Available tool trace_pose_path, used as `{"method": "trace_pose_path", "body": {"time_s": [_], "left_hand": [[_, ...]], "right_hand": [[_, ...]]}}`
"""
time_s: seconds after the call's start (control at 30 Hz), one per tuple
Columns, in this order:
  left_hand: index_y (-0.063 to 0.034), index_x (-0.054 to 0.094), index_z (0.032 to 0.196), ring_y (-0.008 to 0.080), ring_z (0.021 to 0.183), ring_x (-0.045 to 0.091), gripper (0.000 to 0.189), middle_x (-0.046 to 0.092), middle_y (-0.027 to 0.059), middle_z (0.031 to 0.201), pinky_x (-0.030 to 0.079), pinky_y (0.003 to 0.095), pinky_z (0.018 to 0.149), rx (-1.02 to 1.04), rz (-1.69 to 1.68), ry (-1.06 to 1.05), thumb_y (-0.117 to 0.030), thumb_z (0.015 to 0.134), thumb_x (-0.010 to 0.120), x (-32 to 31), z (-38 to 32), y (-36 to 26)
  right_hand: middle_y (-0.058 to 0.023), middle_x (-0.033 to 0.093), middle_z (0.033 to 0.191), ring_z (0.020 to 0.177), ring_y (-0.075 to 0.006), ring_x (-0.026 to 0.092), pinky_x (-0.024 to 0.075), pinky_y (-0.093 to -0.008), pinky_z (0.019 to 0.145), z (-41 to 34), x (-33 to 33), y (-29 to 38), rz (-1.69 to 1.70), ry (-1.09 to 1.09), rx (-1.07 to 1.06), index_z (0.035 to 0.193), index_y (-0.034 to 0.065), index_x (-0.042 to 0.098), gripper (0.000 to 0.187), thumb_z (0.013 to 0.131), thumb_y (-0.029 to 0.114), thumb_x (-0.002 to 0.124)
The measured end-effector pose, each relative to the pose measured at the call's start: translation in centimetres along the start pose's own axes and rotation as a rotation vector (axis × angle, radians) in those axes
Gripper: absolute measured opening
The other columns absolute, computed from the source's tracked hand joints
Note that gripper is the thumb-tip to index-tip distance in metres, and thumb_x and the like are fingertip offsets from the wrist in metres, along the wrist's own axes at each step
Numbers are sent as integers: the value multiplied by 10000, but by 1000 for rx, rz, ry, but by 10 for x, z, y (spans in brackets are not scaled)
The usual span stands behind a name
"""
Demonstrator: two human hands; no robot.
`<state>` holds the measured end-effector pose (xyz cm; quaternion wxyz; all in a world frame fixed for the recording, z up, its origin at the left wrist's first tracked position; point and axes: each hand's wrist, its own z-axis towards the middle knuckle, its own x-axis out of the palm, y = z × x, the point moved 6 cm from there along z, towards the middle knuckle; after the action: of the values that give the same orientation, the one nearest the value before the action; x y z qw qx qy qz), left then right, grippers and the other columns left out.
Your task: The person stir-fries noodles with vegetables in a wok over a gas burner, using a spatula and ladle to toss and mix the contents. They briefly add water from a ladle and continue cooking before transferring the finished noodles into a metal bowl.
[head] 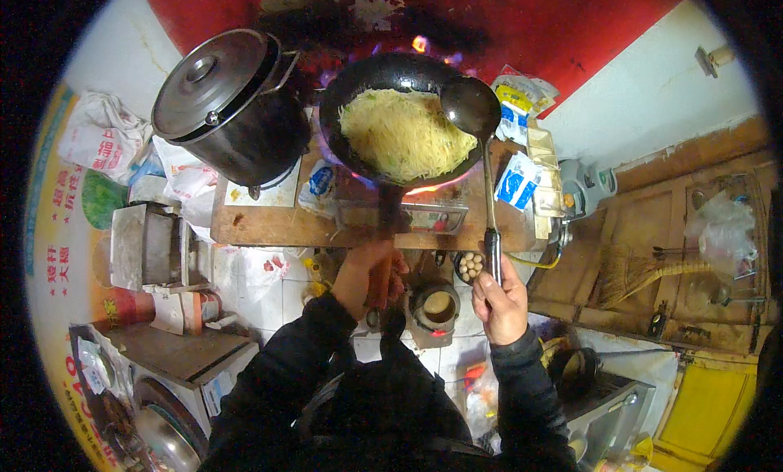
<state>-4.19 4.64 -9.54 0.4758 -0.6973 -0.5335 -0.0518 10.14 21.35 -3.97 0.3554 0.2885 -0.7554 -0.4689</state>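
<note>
My left hand point(366, 277) is closed around the long dark handle point(390, 212) of a wok; the hand is somewhat blurred. In the wok point(333, 126) lies a heap of thin pale yellow strands point(404, 135), noodles or shredded potato, with a few green bits. My right hand point(503, 305) grips the black-ended handle of a metal ladle point(489, 193), thumb along its side. The ladle's round dark bowl point(468, 105) rests inside the wok at the right, against the strands. Flames point(434, 187) show beneath and behind the wok.
A large lidded stockpot point(238, 129) stands left of the wok on the wooden table point(269, 227). Blue-and-white packets point(519, 179) lie at the right. Below the table edge are a small bowl of round eggs point(470, 266) and a pot point(422, 316) on the tiled floor. A broom point(630, 279) lies right.
</note>
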Motion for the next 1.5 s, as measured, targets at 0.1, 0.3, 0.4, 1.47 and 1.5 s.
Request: {"method": "trace_pose_path", "body": {"time_s": [0.1,0.3,0.4,1.47,1.5], "left_hand": [[-32,564,1004,188,710,628,418,617,102,876,493,316,564,-62,-237,24,-431,1001,439,-19,18,17],[-22,584,1071,241,861,640,328,647,155,983,558,337,742,-70,-138,-1,-336,992,528,-85,101,86],[-4,574,1139,259,960,638,277,649,195,1089,567,341,852,-51,-590,-6,-240,994,553,-83,132,106],[-10,559,1179,237,778,620,314,638,119,931,562,340,652,60,-360,-52,-228,958,511,-84,171,119],[-15,556,1179,236,768,621,317,640,115,922,561,344,644,45,-397,-32,-232,949,532,-81,164,115]], "right_hand": [[4,453,674,443,-60,343,276,-197,415,-9,3,6,143,50,24,1405,-15,411,488,983,180,562],[-21,509,731,456,-62,382,308,-205,421,-19,6,17,255,130,9,1403,-25,417,526,983,251,572],[-23,506,726,444,-66,385,305,-206,415,-27,2,30,202,92,-49,1405,-31,410,584,953,268,626],[18,491,663,468,-54,373,288,-205,454,-56,-19,33,79,21,108,1416,-12,427,531,900,29,542],[19,486,639,459,-53,372,287,-206,450,-55,-18,32,93,-1,110,1402,-19,447,533,874,12,516]]}}
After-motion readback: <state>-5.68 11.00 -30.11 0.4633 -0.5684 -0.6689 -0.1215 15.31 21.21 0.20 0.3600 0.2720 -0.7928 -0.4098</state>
